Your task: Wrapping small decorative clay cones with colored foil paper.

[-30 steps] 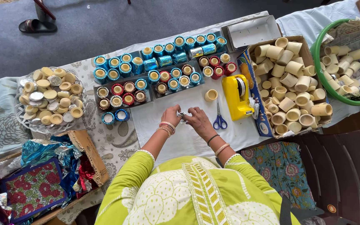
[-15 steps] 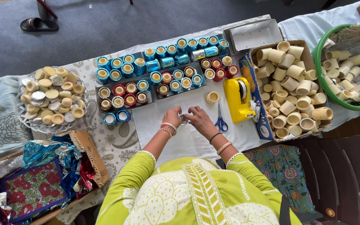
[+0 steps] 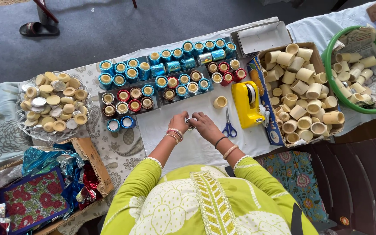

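left hand (image 3: pixel 179 122) and right hand (image 3: pixel 202 121) meet over the white sheet (image 3: pixel 188 148) on the counter, both pinched on one small silvery piece (image 3: pixel 189 122) between the fingertips; its long axis too small to tell. neither hand nearer. bare cup (image 3: pixel 219 102) lies up-right, near the right hand; scissors (image 3: pixel 229 126) just beside it, then yellow dispenser (image 3: pixel 246 103). room: grey floor beyond.

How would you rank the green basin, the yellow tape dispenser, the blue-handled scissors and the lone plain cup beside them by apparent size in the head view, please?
1. green basin, partly cut off by the frame
2. yellow tape dispenser
3. blue-handled scissors
4. lone plain cup
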